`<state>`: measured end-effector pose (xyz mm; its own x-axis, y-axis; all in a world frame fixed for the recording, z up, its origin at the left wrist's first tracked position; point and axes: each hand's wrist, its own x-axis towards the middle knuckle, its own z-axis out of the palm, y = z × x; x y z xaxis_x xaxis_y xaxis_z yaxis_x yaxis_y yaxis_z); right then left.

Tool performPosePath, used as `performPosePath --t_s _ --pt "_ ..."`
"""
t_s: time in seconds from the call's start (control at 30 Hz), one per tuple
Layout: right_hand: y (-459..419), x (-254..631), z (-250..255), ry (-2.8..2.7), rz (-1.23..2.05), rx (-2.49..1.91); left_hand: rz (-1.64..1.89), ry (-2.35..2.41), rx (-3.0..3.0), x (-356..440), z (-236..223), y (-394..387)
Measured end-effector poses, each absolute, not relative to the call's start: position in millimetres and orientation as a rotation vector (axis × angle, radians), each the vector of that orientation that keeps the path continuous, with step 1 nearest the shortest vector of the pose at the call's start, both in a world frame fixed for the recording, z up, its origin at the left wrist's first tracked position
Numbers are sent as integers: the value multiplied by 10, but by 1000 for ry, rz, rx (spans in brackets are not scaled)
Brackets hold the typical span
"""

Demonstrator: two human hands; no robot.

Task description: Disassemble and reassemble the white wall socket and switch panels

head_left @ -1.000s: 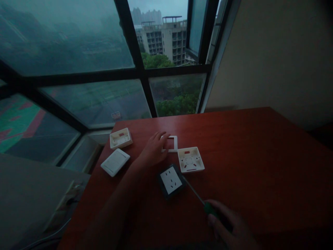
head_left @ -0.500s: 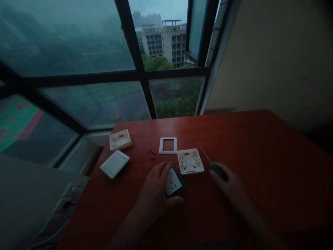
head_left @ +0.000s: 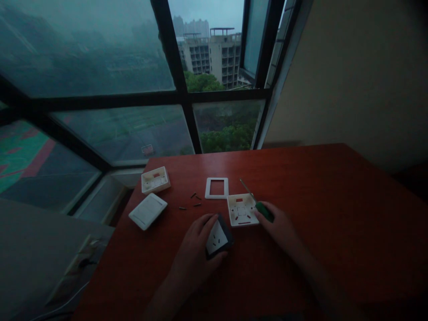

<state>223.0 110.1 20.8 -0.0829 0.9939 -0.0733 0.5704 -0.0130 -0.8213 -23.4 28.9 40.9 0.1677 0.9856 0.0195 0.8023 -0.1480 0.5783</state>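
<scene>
My left hand (head_left: 200,243) is closed around a socket panel (head_left: 217,238) with a white slotted face and a dark grey rim, tilted above the table. In my right hand (head_left: 279,225) is a screwdriver (head_left: 264,211) with a green handle, its thin shaft pointing up and to the left. The shaft passes over a white mounting box (head_left: 239,220), whose open side faces up. My right fingertips are at that box's right edge; whether they touch it I cannot tell. Behind the box lies a white square frame (head_left: 216,196). Several small screws (head_left: 197,204) lie left of it.
A second white mounting box (head_left: 163,183) sits at the table's back left, with a white switch plate (head_left: 147,211) in front of it. The reddish wooden table (head_left: 317,187) meets a window (head_left: 117,129) at the back. A plugged-in cord (head_left: 87,264) is at lower left.
My right hand has moved left with the screwdriver, bringing it over the mounting box. My left hand has shifted slightly left and down with the socket panel.
</scene>
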Motion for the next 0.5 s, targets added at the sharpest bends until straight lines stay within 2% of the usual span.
performPosePath --t_s 0.27,0.5 --pt "1012 2066 225 -1734 1016 -1571 665 1697 2014 -280 493 228" --pt "890 2090 210 -1686 1062 -1550 619 1639 2094 -229 597 362"
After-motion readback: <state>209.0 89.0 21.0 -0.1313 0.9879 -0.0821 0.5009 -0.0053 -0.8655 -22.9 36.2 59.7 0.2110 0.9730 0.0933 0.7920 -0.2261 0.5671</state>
